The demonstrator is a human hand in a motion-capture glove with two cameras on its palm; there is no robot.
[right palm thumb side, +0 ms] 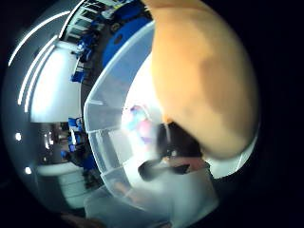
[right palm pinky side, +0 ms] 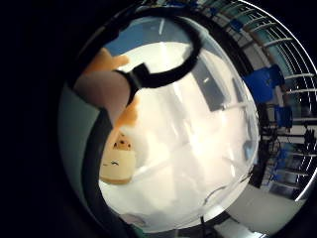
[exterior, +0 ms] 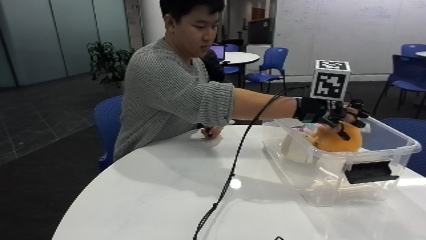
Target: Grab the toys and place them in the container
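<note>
My gloved right hand (exterior: 327, 113) grips a round orange plush toy (exterior: 343, 139) from above, holding it just inside the top of a clear plastic container (exterior: 324, 181) at the table's right side. The orange toy (right palm thumb side: 204, 80) fills much of the thumb side palm view. Below it the container's ribbed wall (right palm thumb side: 105, 124) shows, with a small pink and blue toy (right palm thumb side: 142, 124) on its floor. A cream toy (exterior: 295, 148) leans in the container's near-left corner. The little finger side view shows a cream toy with a small face (right palm pinky side: 119, 159) beside the orange plush (right palm pinky side: 106, 61).
The container stands on a round white table (exterior: 160, 195). A black cable (exterior: 229, 177) trails from the glove across the tabletop. The person's bare left hand (exterior: 210, 133) rests on the table near their body. Blue chairs (exterior: 269, 64) stand behind.
</note>
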